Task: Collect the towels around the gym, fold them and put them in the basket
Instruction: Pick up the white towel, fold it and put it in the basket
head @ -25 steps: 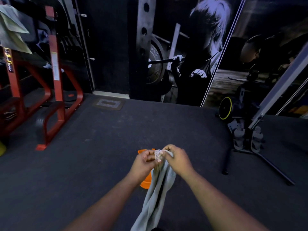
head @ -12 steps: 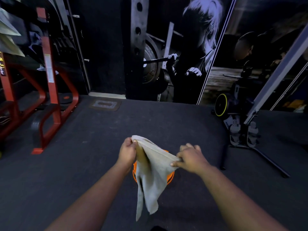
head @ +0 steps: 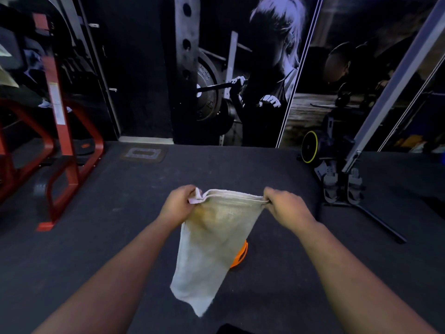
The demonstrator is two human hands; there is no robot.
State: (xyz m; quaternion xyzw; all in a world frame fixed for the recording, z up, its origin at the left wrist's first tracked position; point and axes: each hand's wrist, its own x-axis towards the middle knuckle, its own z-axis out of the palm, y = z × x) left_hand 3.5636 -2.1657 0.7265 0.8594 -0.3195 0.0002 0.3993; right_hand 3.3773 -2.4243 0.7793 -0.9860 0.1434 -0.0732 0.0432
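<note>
A pale grey towel (head: pixel 212 247) hangs in front of me, stretched along its top edge. My left hand (head: pixel 179 205) pinches its left top corner and my right hand (head: pixel 285 207) pinches the right top corner. The cloth droops down to a point near the bottom of the view. Behind and below the towel an orange basket (head: pixel 240 255) stands on the floor; only a piece of its rim shows on the right side of the cloth.
The floor is dark rubber matting (head: pixel 120 237). A red steel rack (head: pixel 62 145) stands at the left. A rowing-type machine with a yellow-rimmed wheel (head: pixel 310 150) and black floor legs (head: pixel 375 220) is at the right. A gym mural covers the wall ahead.
My hands have moved apart, spreading the towel's top edge from a bunched grip into a taut line. The towel now hangs wider and hides most of the orange basket.
</note>
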